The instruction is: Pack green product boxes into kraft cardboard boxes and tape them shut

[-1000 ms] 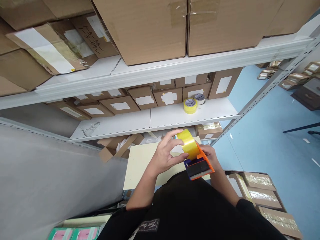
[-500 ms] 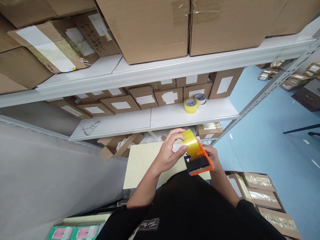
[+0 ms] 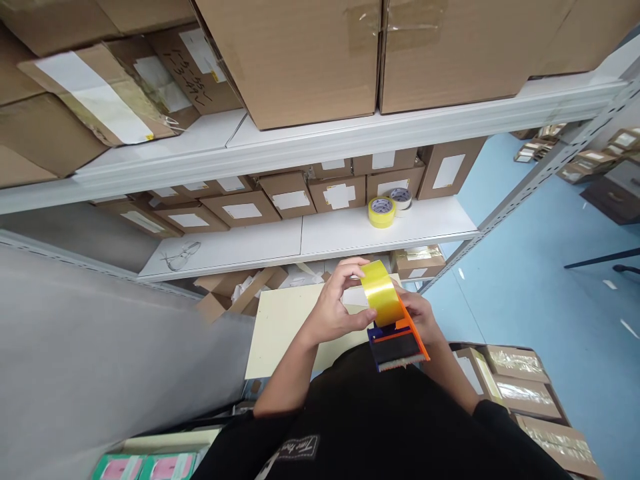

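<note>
tape dispenser (image 3: 397,348) just dipped toward the black shirt (image 3: 380,413)

its toothed end sits a bit lower in the frame than half a second ago, so i'd guess the yellow tape roll (image 3: 381,293), just right of center, is still being adjusted. left hand (image 3: 334,305) has half-curled fingers pinching the roll's edges; right hand (image 3: 421,317) grips the orange side, fingers mostly hidden. handwriting on the upper-left box (image 3: 175,70) reads "1-5-55" and "1-3-49"; shirt patch (image 3: 299,448) starts "time", rest unclear.
</note>
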Demonstrator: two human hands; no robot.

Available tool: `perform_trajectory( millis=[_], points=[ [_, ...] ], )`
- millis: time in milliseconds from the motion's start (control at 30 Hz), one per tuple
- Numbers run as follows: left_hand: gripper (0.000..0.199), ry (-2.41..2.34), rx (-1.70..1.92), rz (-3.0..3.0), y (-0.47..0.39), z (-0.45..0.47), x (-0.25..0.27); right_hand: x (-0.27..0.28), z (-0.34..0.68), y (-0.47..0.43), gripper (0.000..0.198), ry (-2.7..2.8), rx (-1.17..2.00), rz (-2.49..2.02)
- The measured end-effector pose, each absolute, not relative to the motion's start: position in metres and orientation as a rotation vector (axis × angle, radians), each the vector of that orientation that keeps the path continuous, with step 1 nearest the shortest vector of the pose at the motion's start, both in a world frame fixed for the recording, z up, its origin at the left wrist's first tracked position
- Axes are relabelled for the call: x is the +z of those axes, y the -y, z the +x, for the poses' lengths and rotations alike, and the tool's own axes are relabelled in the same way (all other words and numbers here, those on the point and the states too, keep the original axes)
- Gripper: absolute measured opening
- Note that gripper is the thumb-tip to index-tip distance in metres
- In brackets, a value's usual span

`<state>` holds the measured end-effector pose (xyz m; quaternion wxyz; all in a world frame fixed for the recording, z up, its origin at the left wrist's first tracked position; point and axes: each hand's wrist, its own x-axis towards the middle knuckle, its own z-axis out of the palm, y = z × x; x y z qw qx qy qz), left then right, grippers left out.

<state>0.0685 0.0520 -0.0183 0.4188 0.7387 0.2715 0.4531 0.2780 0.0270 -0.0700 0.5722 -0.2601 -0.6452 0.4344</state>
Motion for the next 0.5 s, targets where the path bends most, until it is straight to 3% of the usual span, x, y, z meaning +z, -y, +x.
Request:
perform_trajectory(
  millis=[267,500],
  points=[
    [0.043,-0.699,1.094,1.83,-0.045,0.068,-0.013,-0.068,0.28,-0.028,0.03,1.525,1.031,-0.619],
    [0.03,-0.85,1.288,2.15,-0.041,0.072,-0.011,-0.068,0.274,-0.03,0.041,1.374,1.074,-0.721]
  ],
)
